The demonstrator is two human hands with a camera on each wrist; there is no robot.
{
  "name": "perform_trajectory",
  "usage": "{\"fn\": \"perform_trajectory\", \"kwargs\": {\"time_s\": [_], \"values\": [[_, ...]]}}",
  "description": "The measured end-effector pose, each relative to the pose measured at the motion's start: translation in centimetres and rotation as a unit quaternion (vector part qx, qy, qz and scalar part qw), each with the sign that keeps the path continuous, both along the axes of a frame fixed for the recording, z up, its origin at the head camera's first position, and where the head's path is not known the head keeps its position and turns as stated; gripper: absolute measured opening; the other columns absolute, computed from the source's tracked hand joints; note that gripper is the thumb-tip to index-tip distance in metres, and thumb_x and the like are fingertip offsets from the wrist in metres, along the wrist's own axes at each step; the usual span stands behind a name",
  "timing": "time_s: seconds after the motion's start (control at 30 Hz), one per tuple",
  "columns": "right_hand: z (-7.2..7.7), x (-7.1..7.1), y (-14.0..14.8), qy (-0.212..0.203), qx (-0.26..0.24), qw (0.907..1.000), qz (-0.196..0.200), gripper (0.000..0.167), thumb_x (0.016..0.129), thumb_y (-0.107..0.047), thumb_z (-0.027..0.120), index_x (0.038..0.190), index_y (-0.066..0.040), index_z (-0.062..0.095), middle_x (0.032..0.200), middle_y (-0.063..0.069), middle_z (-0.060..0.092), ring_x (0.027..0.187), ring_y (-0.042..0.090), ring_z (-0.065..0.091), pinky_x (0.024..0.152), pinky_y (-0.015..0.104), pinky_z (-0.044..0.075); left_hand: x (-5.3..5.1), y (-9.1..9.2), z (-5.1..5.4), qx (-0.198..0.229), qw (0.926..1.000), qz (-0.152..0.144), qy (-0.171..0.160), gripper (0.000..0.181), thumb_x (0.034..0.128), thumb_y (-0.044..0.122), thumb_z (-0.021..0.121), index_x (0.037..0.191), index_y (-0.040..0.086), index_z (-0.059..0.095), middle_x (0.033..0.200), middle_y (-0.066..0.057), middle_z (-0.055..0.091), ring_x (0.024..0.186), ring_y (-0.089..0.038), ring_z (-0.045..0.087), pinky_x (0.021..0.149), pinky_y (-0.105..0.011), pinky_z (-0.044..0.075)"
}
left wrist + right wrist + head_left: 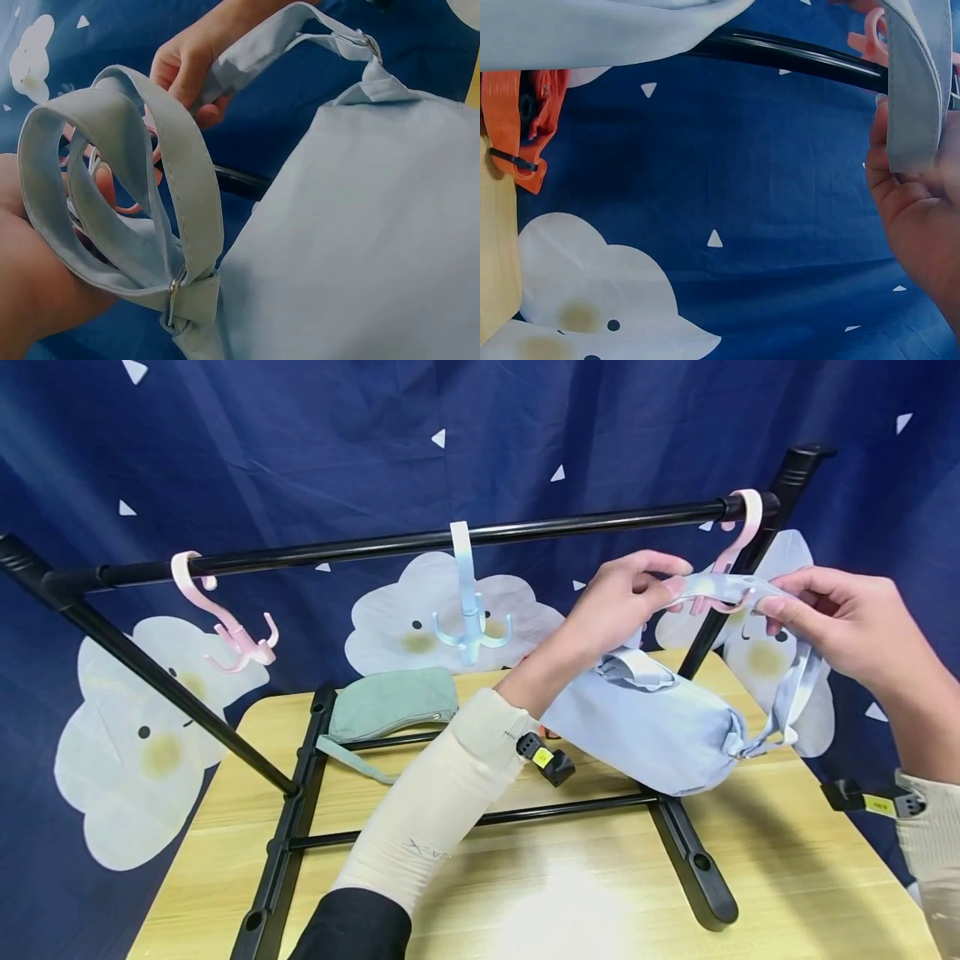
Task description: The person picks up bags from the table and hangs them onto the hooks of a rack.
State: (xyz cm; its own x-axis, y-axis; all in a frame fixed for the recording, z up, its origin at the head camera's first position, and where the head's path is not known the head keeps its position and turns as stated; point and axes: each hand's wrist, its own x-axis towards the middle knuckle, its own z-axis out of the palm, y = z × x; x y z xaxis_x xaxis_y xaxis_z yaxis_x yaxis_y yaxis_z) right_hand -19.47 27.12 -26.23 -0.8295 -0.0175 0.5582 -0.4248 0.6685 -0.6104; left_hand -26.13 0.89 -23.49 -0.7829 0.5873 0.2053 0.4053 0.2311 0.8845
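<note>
A light blue fabric bag (645,718) hangs at the right, below the bar, its adjustable strap (705,585) stretched between both hands. My left hand (615,606) pinches the strap between thumb and fingers, left of the pink hook (744,531). On the other side, my right hand (851,618) pinches the strap close to the prongs. The strap crosses the prongs; whether it lies over one cannot be told. In the left wrist view, loose strap loops (191,172) with a metal buckle partly cover the left hand (45,277).
The black rack's bar (345,550) also carries another pink hook (232,631) and a blue hook (468,602). A green pouch (393,702) lies on the wooden table (585,877). Orange webbing (502,112) with a dark clip shows below the bag.
</note>
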Motion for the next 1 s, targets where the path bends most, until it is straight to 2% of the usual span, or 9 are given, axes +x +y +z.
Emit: {"fn": "perform_trajectory", "kwargs": {"time_s": [0.17, 0.27, 0.4, 0.53, 0.63, 0.7, 0.8, 0.93, 1.0], "values": [[-0.2, 0.2, -0.3, 0.033, 0.045, 0.9984, -0.007, 0.023, 0.094, 0.0, 0.073, 0.101, -0.022, 0.073, 0.074, -0.034, 0.063, 0.058, -0.009, 0.054, 0.056, 0.006, 0.043, 0.3, 0.0, -0.2, -0.056, 0.99, 0.034, 0.125, 0.027, 0.1085, 0.03, 0.055, 0.133, 0.028, 0.064, 0.083, 0.004, 0.064, 0.062, -0.015, 0.054, 0.059, -0.022, 0.041], [-0.2, 0.4, -0.4, 0.043, 0.064, 0.9969, -0.012, 0.016, 0.094, -0.001, 0.073, 0.102, -0.015, 0.073, 0.075, -0.036, 0.061, 0.058, -0.008, 0.051, 0.056, 0.006, 0.041, 0.3, -0.1, -0.4, -0.078, 0.9753, 0.033, 0.204, 0.028, 0.1083, 0.031, 0.054, 0.132, 0.025, 0.068, 0.099, 0.003, 0.071, 0.076, -0.01, 0.059, 0.069, -0.017, 0.042], [-0.2, 0.6, -0.5, 0.054, 0.079, 0.9953, -0.013, 0.008, 0.094, -0.001, 0.073, 0.102, -0.004, 0.072, 0.075, -0.037, 0.059, 0.057, -0.007, 0.047, 0.055, 0.007, 0.04, 0.2, -0.5, -0.4, -0.107, 0.9563, 0.0, 0.272, 0.034, 0.1067, 0.029, 0.056, 0.136, 0.018, 0.069, 0.134, 0.002, 0.07, 0.102, -0.007, 0.063, 0.084, -0.011, 0.042], [-0.4, 0.8, -0.6, 0.069, 0.087, 0.9938, -0.01, 0.009, 0.093, 0.002, 0.073, 0.102, 0.004, 0.07, 0.075, -0.038, 0.057, 0.058, -0.007, 0.045, 0.055, 0.006, 0.039, 0.2, -0.8, -0.6, -0.146, 0.9291, -0.018, 0.339, 0.037, 0.1074, 0.026, 0.056, 0.141, 0.014, 0.065, 0.138, -0.004, 0.067, 0.111, -0.009, 0.067, 0.091, -0.012, 0.047], [-0.4, 0.8, -0.6, 0.073, 0.091, 0.9931, -0.011, 0.01, 0.093, 0.003, 0.073, 0.103, 0.004, 0.071, 0.076, -0.038, 0.056, 0.059, -0.008, 0.044, 0.056, 0.005, 0.039, 0.3, -0.6, -0.8, -0.168, 0.9018, -0.011, 0.398, 0.034, 0.1093, 0.023, 0.053, 0.138, 0.011, 0.067, 0.133, -0.005, 0.07, 0.114, -0.012, 0.069, 0.097, -0.016, 0.052], [-0.5, 0.8, -0.6, 0.071, 0.096, 0.9928, -0.013, 0.011, 0.093, 0.002, 0.073, 0.103, 0.003, 0.072, 0.076, -0.039, 0.055, 0.059, -0.008, 0.044, 0.057, 0.005, 0.039, 0.3, -0.4, -0.9, -0.178, 0.8902, -0.001, 0.419, 0.032, 0.1103, 0.022, 0.05, 0.135, 0.01, 0.068, 0.127, -0.003, 0.073, 0.111, -0.012, 0.07, 0.097, -0.019, 0.054], [-0.5, 0.9, -0.6, 0.065, 0.101, 0.9926, -0.019, 0.011, 0.093, 0.001, 0.073, 0.104, 0.002, 0.073, 0.077, -0.039, 0.054, 0.061, -0.007, 0.043, 0.058, 0.005, 0.039, 0.1, -0.1, -1.1, -0.173, 0.9039, 0.008, 0.391, 0.031, 0.1108, 0.023, 0.049, 0.13, 0.011, 0.07, 0.118, 0.0, 0.076, 0.099, -0.01, 0.069, 0.09, -0.018, 0.052], [-0.5, 0.9, -0.7, 0.063, 0.104, 0.9923, -0.023, 0.011, 0.093, 0.001, 0.074, 0.103, 0.001, 0.074, 0.076, -0.04, 0.053, 0.061, -0.007, 0.042, 0.058, 0.005, 0.038, -0.2, 0.2, -1.1, -0.154, 0.9446, 0.006, 0.29, 0.032, 0.1107, 0.027, 0.049, 0.13, 0.013, 0.07, 0.109, 0.002, 0.076, 0.088, -0.008, 0.064, 0.079, -0.015, 0.045], [-0.5, 1.0, -0.7, 0.063, 0.102, 0.9925, -0.023, 0.01, 0.093, 0.001, 0.074, 0.103, 0.002, 0.074, 0.076, -0.04, 0.053, 0.061, -0.007, 0.042, 0.057, 0.005, 0.038, -0.3, 0.3, -1.0, -0.15, 0.9581, 0.003, 0.244, 0.032, 0.1107, 0.028, 0.049, 0.132, 0.013, 0.069, 0.108, 0.001, 0.076, 0.089, -0.007, 0.062, 0.078, -0.013, 0.043]]}}
